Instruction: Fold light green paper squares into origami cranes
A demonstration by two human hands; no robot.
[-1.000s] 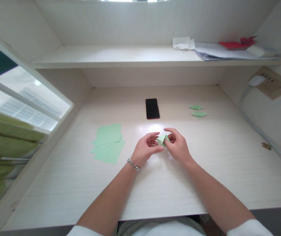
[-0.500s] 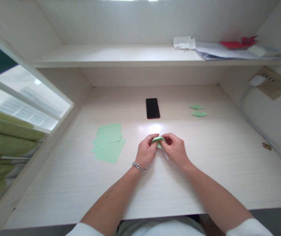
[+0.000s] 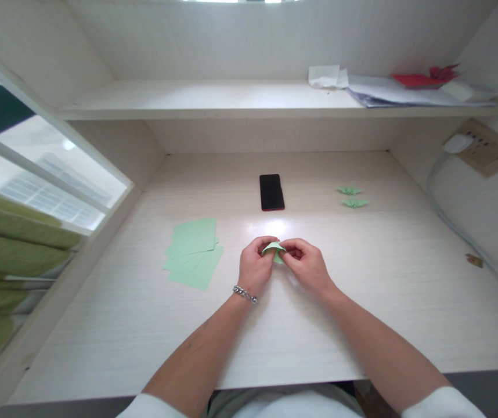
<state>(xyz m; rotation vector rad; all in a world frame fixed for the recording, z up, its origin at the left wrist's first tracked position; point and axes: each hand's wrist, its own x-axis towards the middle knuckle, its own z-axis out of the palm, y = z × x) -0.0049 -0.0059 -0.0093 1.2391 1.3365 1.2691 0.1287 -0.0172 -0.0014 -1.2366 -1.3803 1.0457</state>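
Observation:
A small folded piece of green paper [image 3: 274, 250] is pinched between both my hands, just above the middle of the desk. My left hand [image 3: 254, 267], with a metal bracelet at the wrist, is closed on its left side. My right hand [image 3: 306, 266] is closed on its right side, fingertips meeting the left hand's. Most of the paper is hidden by my fingers.
A stack of green paper sheets [image 3: 193, 252] lies left of my hands. A black phone [image 3: 271, 192] lies farther back. Two small folded green figures [image 3: 352, 196] sit at the back right. The shelf [image 3: 197, 100] above carries white papers [image 3: 388, 90] and a red item [image 3: 423, 76]. A wall socket [image 3: 479, 148] with a cable is at right.
My hands have come closer together and shifted slightly left. The green piece, held more open a second ago, is now folded smaller and pinched between the fingertips.

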